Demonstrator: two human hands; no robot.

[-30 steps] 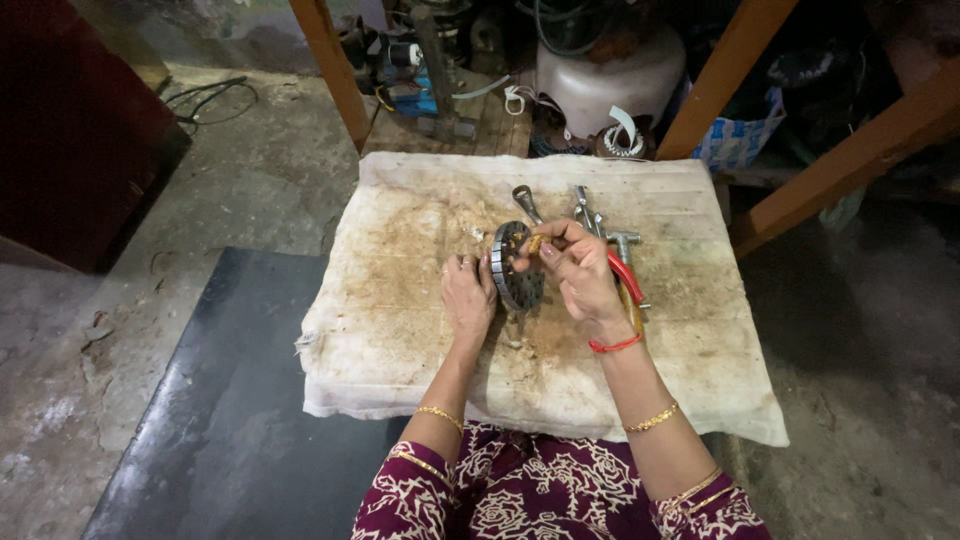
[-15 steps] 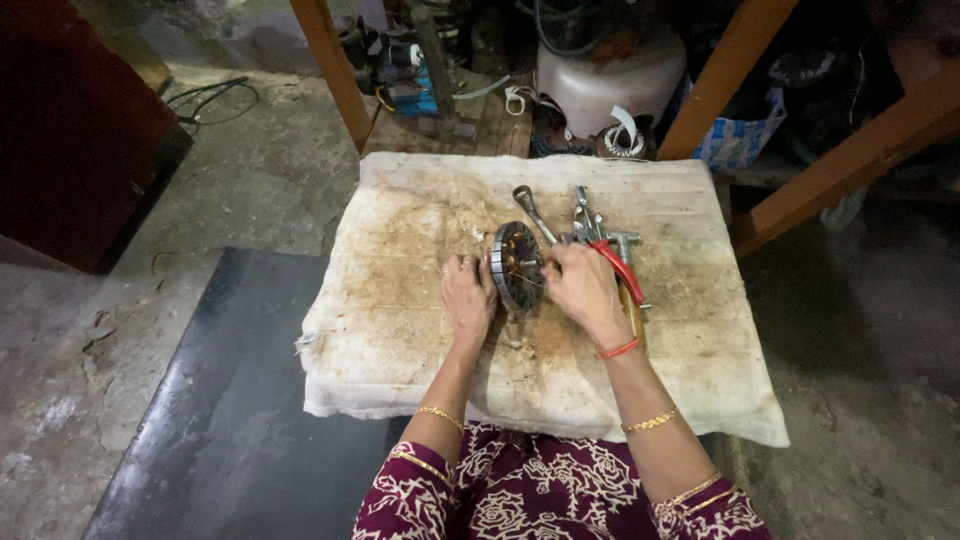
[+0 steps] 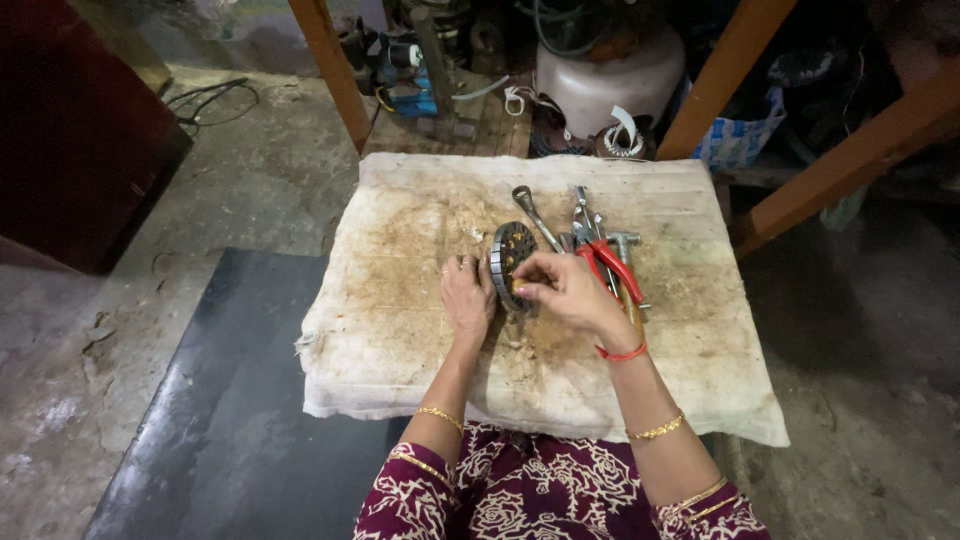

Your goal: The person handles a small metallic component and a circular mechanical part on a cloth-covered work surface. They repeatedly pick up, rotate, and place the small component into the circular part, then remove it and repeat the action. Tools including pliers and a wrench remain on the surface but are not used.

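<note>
A round, dark metal part (image 3: pixel 511 264), toothed or slotted around its rim like a small stator or gear plate, stands on edge near the middle of a stained, off-white cloth (image 3: pixel 400 300). The left hand (image 3: pixel 467 296) is pressed against the part's left side, fingers curled up along it to keep it upright; a ring shows on one finger. The right hand (image 3: pixel 565 290) comes in from the other side with its fingertips pinched together at the part's lower face; whether something small sits in that pinch, I cannot tell.

Just behind the right hand lies a loose cluster of tools: a spanner (image 3: pixel 535 216) angled toward the far edge of the cloth, red-handled pliers (image 3: pixel 612 264) partly under the wrist, and a hammer (image 3: pixel 625 250) with a pale metal head beside them. A red band circles the right wrist and gold bangles sit on both forearms, above maroon patterned sleeves.

The cloth covers a low pad on a rough concrete floor (image 3: pixel 200 200), with a dark mat (image 3: pixel 230 420) to its left. Beyond the far edge stand slanted wooden posts (image 3: pixel 330 70), a whitish tank (image 3: pixel 610 80) and a tangle of cables and machine parts in shadow.
</note>
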